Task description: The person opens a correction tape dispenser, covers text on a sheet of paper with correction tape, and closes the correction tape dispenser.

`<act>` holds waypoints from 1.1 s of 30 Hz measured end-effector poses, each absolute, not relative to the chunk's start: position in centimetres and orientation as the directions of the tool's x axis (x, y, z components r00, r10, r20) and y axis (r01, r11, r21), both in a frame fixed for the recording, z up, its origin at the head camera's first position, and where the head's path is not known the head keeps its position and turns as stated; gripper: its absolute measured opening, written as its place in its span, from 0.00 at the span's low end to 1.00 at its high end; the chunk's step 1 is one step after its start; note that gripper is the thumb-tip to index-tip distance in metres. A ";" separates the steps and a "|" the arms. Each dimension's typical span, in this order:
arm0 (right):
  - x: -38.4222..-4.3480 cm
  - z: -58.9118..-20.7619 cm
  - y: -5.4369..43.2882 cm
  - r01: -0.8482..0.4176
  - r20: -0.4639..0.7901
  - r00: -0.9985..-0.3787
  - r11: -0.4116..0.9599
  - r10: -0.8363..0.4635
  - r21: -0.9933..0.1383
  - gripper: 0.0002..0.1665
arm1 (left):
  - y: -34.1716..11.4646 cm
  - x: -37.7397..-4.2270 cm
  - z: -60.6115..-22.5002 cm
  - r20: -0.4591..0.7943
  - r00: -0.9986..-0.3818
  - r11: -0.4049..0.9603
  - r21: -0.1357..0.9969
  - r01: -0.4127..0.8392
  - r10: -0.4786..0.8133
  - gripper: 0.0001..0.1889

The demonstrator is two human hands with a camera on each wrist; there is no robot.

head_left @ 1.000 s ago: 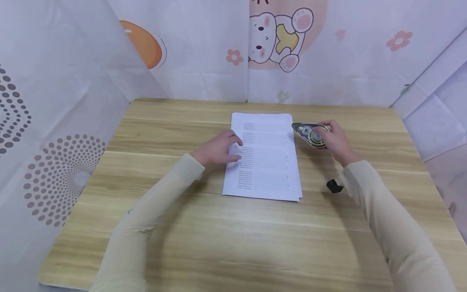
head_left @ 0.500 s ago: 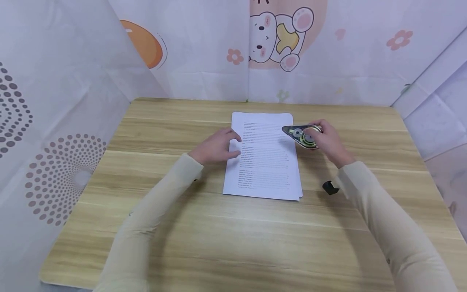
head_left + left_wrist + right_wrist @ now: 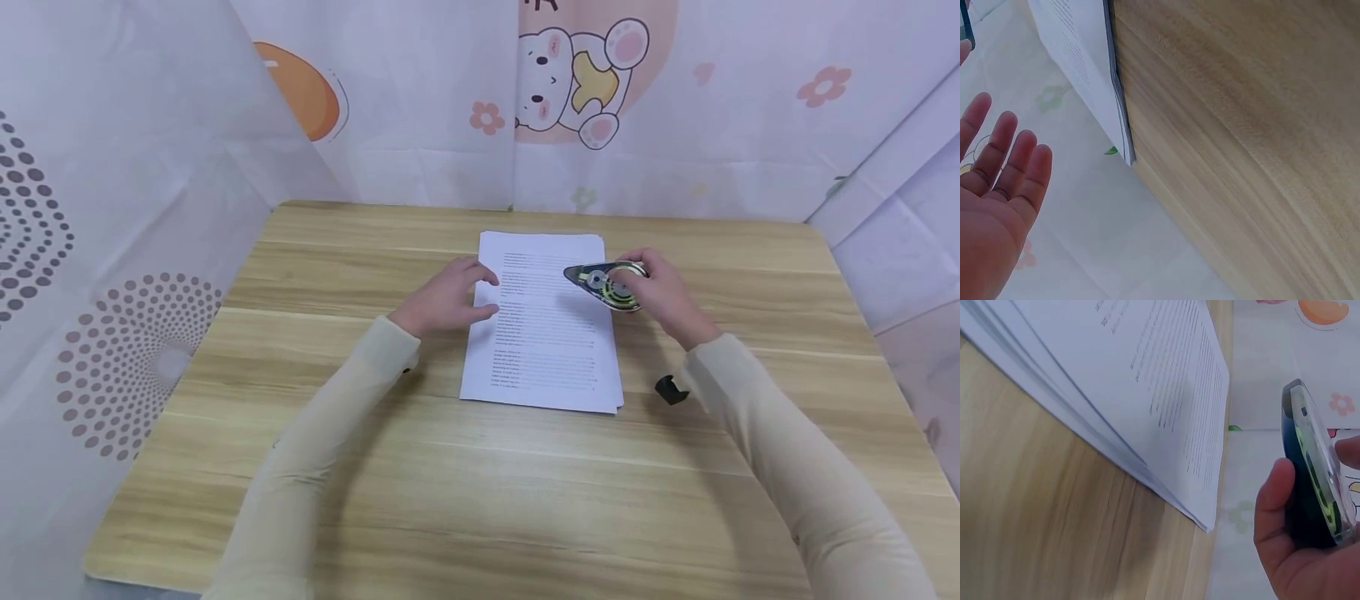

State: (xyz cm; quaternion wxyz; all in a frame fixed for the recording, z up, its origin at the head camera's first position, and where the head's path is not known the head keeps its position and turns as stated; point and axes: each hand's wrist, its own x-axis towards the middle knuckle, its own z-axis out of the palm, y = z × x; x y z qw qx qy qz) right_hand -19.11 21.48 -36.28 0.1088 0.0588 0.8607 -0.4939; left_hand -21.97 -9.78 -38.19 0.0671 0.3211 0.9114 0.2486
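Note:
A stack of printed paper (image 3: 540,367) lies on the wooden table. My right hand (image 3: 662,293) holds a teardrop-shaped correction tape dispenser (image 3: 609,283) with a clear case and green and grey wheels, its narrow end pointing left over the upper right of the stack. In the right wrist view, the dispenser (image 3: 1310,469) is pinched between thumb and fingers, apart from the paper. My left hand (image 3: 450,298) hovers at the stack's left edge, thumb and fingers spread and holding nothing. The left wrist view shows that hand's fingers (image 3: 1007,150) loosely extended.
The wooden table (image 3: 465,500) extends around the paper on all sides. Behind it hangs a white printed curtain (image 3: 420,100) with a bear and flowers. A small black object (image 3: 670,389) shows beside my right cuff.
My right hand has moved left with the dispenser, bringing its narrow end from the paper's right edge to over the print. The left hand has risen slightly; the paper stays put.

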 end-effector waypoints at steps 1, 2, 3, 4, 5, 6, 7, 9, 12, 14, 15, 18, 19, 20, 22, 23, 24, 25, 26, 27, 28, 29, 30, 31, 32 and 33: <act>-19.1 -36.3 21.3 0.209 -0.248 -0.969 0.510 -0.008 -0.834 0.28 | -9.8 -21.9 -38.1 0.036 -0.787 0.672 0.498 0.549 0.616 0.21; -19.1 -36.2 21.2 0.209 -0.251 -0.968 0.513 -0.014 -0.833 0.28 | -9.7 -21.9 -38.1 0.033 -0.788 0.674 0.498 0.546 0.615 0.21; -19.0 -36.1 21.1 0.211 -0.258 -0.966 0.517 -0.019 -0.830 0.28 | -9.7 -21.8 -38.0 0.031 -0.789 0.675 0.498 0.544 0.613 0.22; -19.0 -36.1 20.9 0.212 -0.264 -0.964 0.522 -0.026 -0.826 0.28 | -9.7 -21.8 -38.0 0.030 -0.790 0.674 0.503 0.542 0.613 0.22; -19.0 -36.0 20.8 0.212 -0.267 -0.963 0.523 -0.031 -0.825 0.27 | -9.7 -21.8 -37.9 0.027 -0.790 0.672 0.508 0.538 0.612 0.22; -18.9 -35.9 20.6 0.212 -0.270 -0.962 0.524 -0.037 -0.825 0.27 | -9.7 -21.7 -37.9 0.026 -0.792 0.672 0.512 0.534 0.610 0.22; -18.9 -35.9 20.4 0.210 -0.272 -0.961 0.523 -0.042 -0.826 0.27 | -9.7 -21.7 -37.8 0.026 -0.794 0.671 0.519 0.530 0.607 0.22; -18.9 -35.7 20.2 0.205 -0.271 -0.961 0.525 -0.051 -0.826 0.27 | -9.7 -21.6 -37.8 0.023 -0.800 0.674 0.525 0.520 0.600 0.22; -18.8 -35.6 19.8 0.193 -0.263 -0.963 0.526 -0.061 -0.829 0.26 | -9.6 -21.5 -37.7 0.020 -0.806 0.680 0.524 0.512 0.591 0.23; -18.8 -35.5 19.6 0.184 -0.258 -0.964 0.534 -0.067 -0.825 0.26 | -9.6 -21.5 -37.7 0.018 -0.808 0.682 0.525 0.509 0.589 0.23; -18.7 -35.5 19.5 0.179 -0.256 -0.964 0.539 -0.071 -0.823 0.26 | -9.6 -21.4 -37.7 0.021 -0.808 0.681 0.526 0.510 0.589 0.23; -18.7 -35.4 19.2 0.175 -0.259 -0.962 0.547 -0.080 -0.818 0.25 | -9.6 -21.3 -37.7 0.032 -0.809 0.672 0.538 0.509 0.587 0.23; -18.7 -35.5 19.2 0.177 -0.263 -0.961 0.548 -0.081 -0.818 0.24 | -9.5 -21.3 -37.7 0.036 -0.810 0.670 0.541 0.509 0.586 0.23; -18.7 -35.5 19.2 0.177 -0.265 -0.960 0.550 -0.086 -0.817 0.24 | -9.5 -21.3 -37.7 0.042 -0.811 0.668 0.543 0.509 0.584 0.23; -18.7 -35.5 19.1 0.178 -0.274 -0.957 0.552 -0.097 -0.814 0.24 | -9.4 -21.2 -37.7 0.046 -0.816 0.666 0.551 0.502 0.577 0.23; -18.7 -35.4 19.1 0.177 -0.279 -0.955 0.555 -0.104 -0.813 0.25 | -9.4 -21.2 -37.7 0.047 -0.818 0.665 0.557 0.498 0.573 0.23; -18.7 -35.4 19.0 0.177 -0.285 -0.952 0.555 -0.114 -0.813 0.25 | -9.3 -21.2 -37.6 0.047 -0.821 0.664 0.562 0.492 0.569 0.23; -18.7 -35.4 19.0 0.177 -0.291 -0.949 0.556 -0.123 -0.812 0.25 | -9.2 -21.2 -37.6 0.047 -0.826 0.665 0.569 0.485 0.562 0.23; -18.7 -35.4 19.0 0.176 -0.296 -0.946 0.558 -0.133 -0.811 0.25 | -9.1 -21.1 -37.5 0.045 -0.830 0.665 0.575 0.477 0.557 0.23; -18.7 -35.4 19.0 0.177 -0.303 -0.942 0.558 -0.141 -0.811 0.25 | -9.0 -21.1 -37.5 0.042 -0.833 0.664 0.583 0.468 0.551 0.23; -18.7 -35.4 18.9 0.178 -0.309 -0.940 0.559 -0.148 -0.810 0.25 | -9.0 -21.1 -37.5 0.039 -0.837 0.664 0.590 0.460 0.546 0.23; -18.7 -35.4 18.9 0.177 -0.311 -0.938 0.557 -0.156 -0.811 0.25 | -8.9 -21.0 -37.4 0.037 -0.839 0.663 0.594 0.455 0.543 0.23; -18.7 -35.4 18.9 0.174 -0.313 -0.936 0.557 -0.164 -0.812 0.25 | -8.8 -21.0 -37.4 0.033 -0.841 0.663 0.599 0.449 0.539 0.23; -18.6 -35.3 18.8 0.171 -0.313 -0.934 0.556 -0.171 -0.813 0.25 | -8.8 -21.0 -37.4 0.030 -0.845 0.665 0.602 0.442 0.534 0.23; -18.6 -35.3 18.8 0.167 -0.312 -0.933 0.553 -0.178 -0.816 0.25 | -8.7 -20.9 -37.4 0.029 -0.847 0.664 0.606 0.437 0.531 0.23; -18.6 -35.3 18.7 0.162 -0.310 -0.932 0.552 -0.186 -0.818 0.25 | -8.7 -20.9 -37.4 0.027 -0.849 0.663 0.612 0.432 0.528 0.23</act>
